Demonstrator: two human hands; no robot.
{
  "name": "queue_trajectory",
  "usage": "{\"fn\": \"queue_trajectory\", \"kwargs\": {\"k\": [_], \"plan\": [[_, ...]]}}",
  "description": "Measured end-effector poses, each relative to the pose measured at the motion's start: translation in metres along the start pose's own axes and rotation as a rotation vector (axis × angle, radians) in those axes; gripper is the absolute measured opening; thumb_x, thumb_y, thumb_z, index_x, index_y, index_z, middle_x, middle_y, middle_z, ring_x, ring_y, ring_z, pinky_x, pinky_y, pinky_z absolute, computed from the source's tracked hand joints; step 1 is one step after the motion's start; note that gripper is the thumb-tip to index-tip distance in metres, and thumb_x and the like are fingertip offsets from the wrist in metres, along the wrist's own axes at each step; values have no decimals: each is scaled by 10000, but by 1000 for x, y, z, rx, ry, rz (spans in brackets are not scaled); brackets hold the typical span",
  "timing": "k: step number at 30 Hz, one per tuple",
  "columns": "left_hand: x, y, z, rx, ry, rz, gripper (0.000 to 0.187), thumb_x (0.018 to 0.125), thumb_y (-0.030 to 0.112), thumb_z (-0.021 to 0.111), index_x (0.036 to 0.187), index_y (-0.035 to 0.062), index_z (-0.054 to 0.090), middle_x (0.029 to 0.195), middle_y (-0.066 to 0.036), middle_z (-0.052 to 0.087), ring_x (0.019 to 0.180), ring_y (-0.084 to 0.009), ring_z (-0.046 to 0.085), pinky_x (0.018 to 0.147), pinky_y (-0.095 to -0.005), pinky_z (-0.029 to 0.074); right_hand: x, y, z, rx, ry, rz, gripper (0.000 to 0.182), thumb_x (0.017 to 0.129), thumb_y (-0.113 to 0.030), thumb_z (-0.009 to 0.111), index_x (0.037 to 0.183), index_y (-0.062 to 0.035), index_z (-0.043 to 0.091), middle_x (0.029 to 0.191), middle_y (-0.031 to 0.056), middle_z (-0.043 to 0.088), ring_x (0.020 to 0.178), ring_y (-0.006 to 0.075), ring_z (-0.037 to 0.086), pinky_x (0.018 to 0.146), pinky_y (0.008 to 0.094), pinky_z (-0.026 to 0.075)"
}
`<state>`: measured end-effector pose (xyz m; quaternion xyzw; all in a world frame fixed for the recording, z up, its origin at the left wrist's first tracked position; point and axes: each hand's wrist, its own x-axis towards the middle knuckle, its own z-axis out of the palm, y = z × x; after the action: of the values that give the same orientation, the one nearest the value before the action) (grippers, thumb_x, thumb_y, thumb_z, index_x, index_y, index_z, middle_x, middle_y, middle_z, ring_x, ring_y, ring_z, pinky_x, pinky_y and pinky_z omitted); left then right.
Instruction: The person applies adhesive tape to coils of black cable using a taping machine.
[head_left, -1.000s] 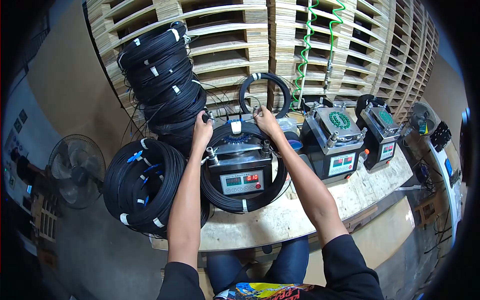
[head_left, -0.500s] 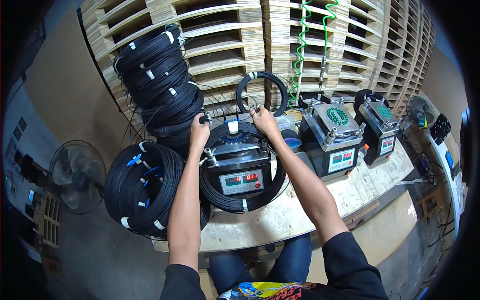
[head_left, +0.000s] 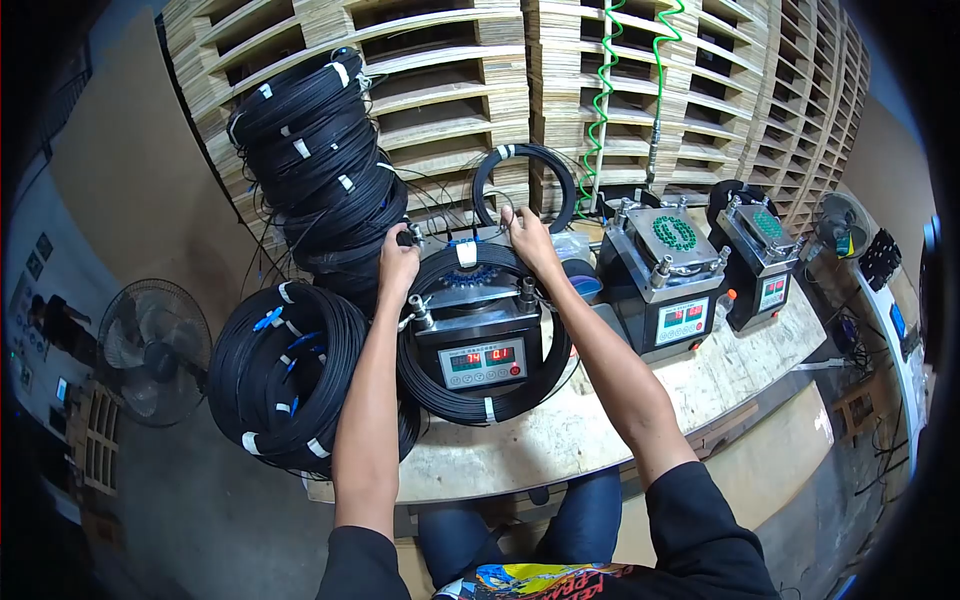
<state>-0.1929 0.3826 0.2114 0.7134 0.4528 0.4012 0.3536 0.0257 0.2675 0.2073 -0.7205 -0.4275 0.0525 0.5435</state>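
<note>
My left hand (head_left: pixel 399 262) is closed on a small black-and-silver knob at the back left corner of the near machine (head_left: pixel 484 362). My right hand (head_left: pixel 527 236) is raised behind the machine's back right side, fingers pinched; what they hold, if anything, is too small to name. A black cable coil (head_left: pixel 490 410) with white ties hangs around the machine, its red digits lit. Blue connectors stand in a ring on the machine's top plate. Behind my right hand another black coil (head_left: pixel 566 184) leans upright against the pallets.
Stacked black coils (head_left: pixel 320 165) rise at the left, with a large coil bundle (head_left: pixel 230 400) in front. Two more machines (head_left: pixel 680 325) (head_left: pixel 772 285) stand right on the wooden table (head_left: pixel 480 470). A fan (head_left: pixel 155 350) is at far left, and a person (head_left: pixel 60 325) stands beyond it.
My right hand's fingers have shifted slightly. The near machine's display digits changed, and the green hose's end swung a little right. The distant person at the left has changed posture.
</note>
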Motion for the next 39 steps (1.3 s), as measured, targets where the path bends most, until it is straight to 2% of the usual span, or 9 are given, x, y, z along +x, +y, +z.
{"fn": "queue_trajectory", "kwargs": {"k": [6, 11, 17, 20, 27, 30, 32, 35, 39], "plan": [[9, -11, 5, -3, -12, -37, 512, 847, 113, 662, 1351, 108, 574, 1002, -156, 716, 941, -247, 677, 900, -354, 490, 5, 7, 4, -26, -18, 32, 506, 1011, -451, 519, 1003, 51, 581, 950, 352, 633, 1011, 542, 568, 827, 550, 464], [15, -27, 14, 86, 102, 53, 510, 842, 187, 676, 1336, 93, 588, 1046, -188, 701, 987, -287, 663, 940, -367, 476, 4, 8, 2, 10, -86, -6, 436, 993, -402, 563, 1072, 25, 611, 913, 319, 656, 952, 496, 632, 811, 514, 485], [2, -4, 0, -30, -40, -37, 648, 827, 73, 678, 1444, 107, 483, 1014, -139, 688, 939, -240, 654, 910, -357, 484, 5, 14, 4, 51, -42, -23, 363, 961, -317, 624, 1088, 23, 613, 878, 315, 659, 920, 472, 652, 813, 484, 498], [7, -14, 2, -88, -68, 0, 710, 820, 32, 682, 1480, 118, 435, 954, -118, 683, 918, -208, 647, 891, -344, 486, 1, 6, 1, 28, -43, 12, 394, 964, -353, 620, 1091, 19, 617, 913, 323, 662, 953, 477, 650, 824, 481, 499], [3, -6, 1, -82, -40, -31, 639, 833, 77, 676, 1442, 105, 484, 959, -124, 684, 915, -215, 650, 896, -344, 480, -1, 1, 1, -60, -21, 44, 455, 968, -422, 602, 1084, 18, 626, 981, 333, 661, 1007, 477, 643, 846, 486, 494], [4, -5, 2, -21, -40, -47, 575, 837, 129, 678, 1392, 92, 537, 989, -140, 689, 929, -232, 657, 904, -352, 477, 0, 1, 0, -76, -18, 33, 421, 958, -381, 623, 1081, 21, 625, 972, 323, 664, 993, 476, 643, 841, 484, 497], [5, -8, 3, 8, -5, -26, 536, 836, 165, 683, 1354, 78, 570, 975, -146, 700, 937, -246, 662, 907, -353, 475, 0, 1, -2, -31, -73, 12, 351, 931, -284, 645, 1098, 23, 613, 927, 304, 665, 953, 463, 653, 828, 478, 500], [9, -14, 7, 8, 28, 0, 535, 830, 155, 687, 1346, 73, 576, 952, -143, 705, 930, -249, 664, 906, -351, 476, 2, 7, 0, 12, -69, -1, 315, 894, -197, 649, 1116, 22, 600, 880, 284, 657, 909, 445, 660, 815, 472, 501], [2, -3, 1, -3, -23, -42, 554, 821, 114, 689, 1359, 74, 564, 958, -142, 708, 920, -234, 665, 898, -345, 481, 3, 6, -1, 16, -80, 9, 314, 881, -171, 638, 1126, 20, 592, 876, 281, 654, 900, 435, 664, 810, 469, 500]]}}
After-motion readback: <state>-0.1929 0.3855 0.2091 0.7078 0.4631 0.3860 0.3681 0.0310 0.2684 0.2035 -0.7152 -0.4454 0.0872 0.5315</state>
